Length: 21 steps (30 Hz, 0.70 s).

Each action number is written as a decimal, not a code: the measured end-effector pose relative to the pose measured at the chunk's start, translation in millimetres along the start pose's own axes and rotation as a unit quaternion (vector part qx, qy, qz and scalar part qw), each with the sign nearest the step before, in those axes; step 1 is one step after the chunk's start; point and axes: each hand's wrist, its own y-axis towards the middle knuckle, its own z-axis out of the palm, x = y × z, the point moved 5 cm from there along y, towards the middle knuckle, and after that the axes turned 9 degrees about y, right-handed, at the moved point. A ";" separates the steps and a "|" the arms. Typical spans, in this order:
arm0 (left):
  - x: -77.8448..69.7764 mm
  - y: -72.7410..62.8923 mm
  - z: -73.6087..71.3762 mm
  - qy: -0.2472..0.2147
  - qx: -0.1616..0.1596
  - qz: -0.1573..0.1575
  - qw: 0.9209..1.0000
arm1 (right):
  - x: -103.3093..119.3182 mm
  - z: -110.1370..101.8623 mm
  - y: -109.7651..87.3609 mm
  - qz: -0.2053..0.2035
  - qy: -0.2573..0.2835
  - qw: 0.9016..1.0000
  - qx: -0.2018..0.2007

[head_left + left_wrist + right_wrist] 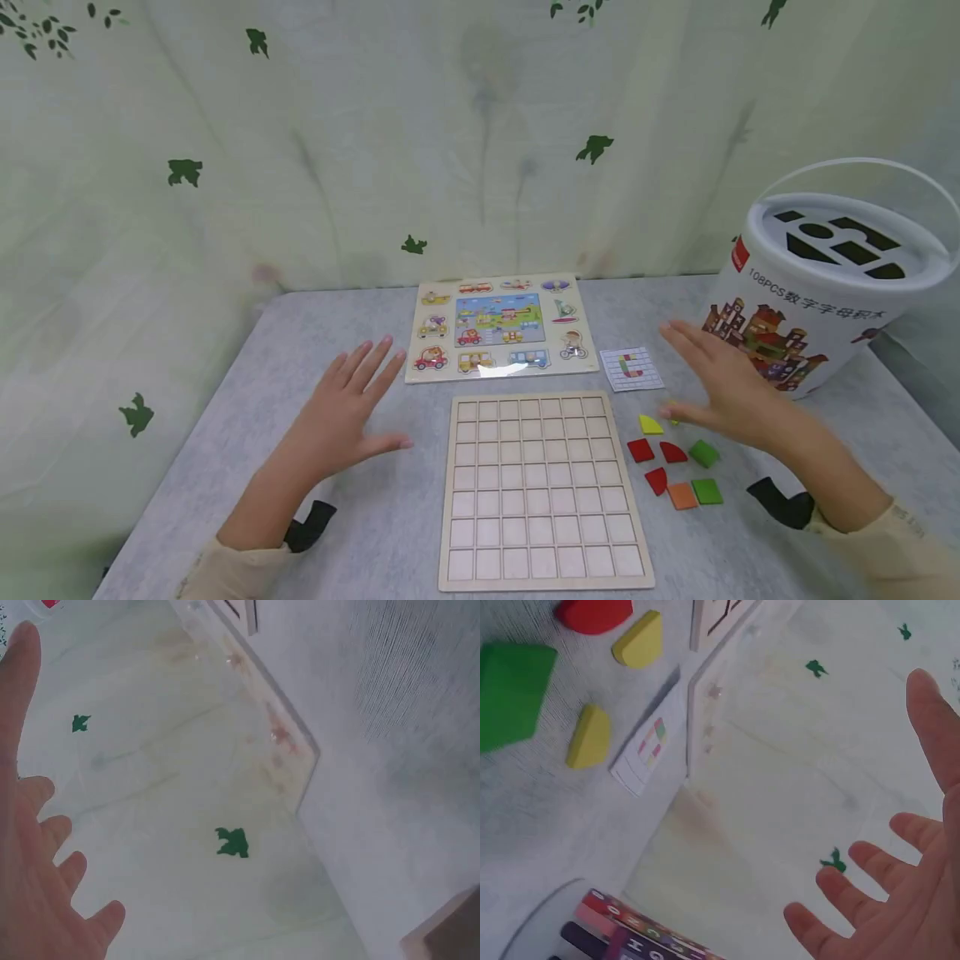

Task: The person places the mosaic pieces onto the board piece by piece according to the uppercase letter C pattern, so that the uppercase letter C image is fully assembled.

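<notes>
Zero held: fingers wide on left hand (335, 421), right hand (731, 389) | near right thumb: coloured pieces (673, 452), on worktop (382, 533) between grid board (537, 502) and worktop's right edge | best pinched by the edges, lowered flat, squared to cells, checked against pattern card (632, 370)

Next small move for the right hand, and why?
Probably lower the right hand and pinch the red square: the hand is empty, that piece lies close beside the grid board, whose cells hold no pieces, and the card shows a coloured pattern on a grid.
</notes>
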 end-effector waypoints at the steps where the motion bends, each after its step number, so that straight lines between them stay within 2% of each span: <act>1: -3.1 -1.3 3.5 -0.008 -0.008 0.003 1.000 | -2.0 3.8 -1.4 0.011 0.026 1.000 0.008; 7: -22.9 -8.7 21.8 -0.077 -0.062 0.010 0.995 | -13.6 30.2 -8.5 0.077 0.128 0.988 0.040; 10: -32.5 -11.2 31.2 -0.120 -0.050 0.002 0.992 | -18.8 44.1 -11.9 0.099 0.155 0.982 0.053; 12: -37.8 -13.5 38.5 -0.160 -0.017 -0.021 0.987 | -22.4 52.1 -14.1 0.111 0.167 0.978 0.055; 14: -42.6 -15.5 45.1 -0.211 0.022 -0.050 0.976 | -25.5 58.7 -15.4 0.114 0.177 0.976 0.054; 17: -48.6 -18.9 56.0 -0.290 0.075 -0.096 0.949 | -29.8 66.8 -17.1 0.114 0.190 0.974 0.047; 19: -52.3 -20.9 63.4 -0.330 0.102 -0.113 0.932 | -32.0 71.9 -17.8 0.109 0.198 0.973 0.049; 21: -55.0 -23.1 70.3 -0.355 0.117 -0.121 0.920 | -34.0 76.7 -18.3 0.107 0.201 0.973 0.052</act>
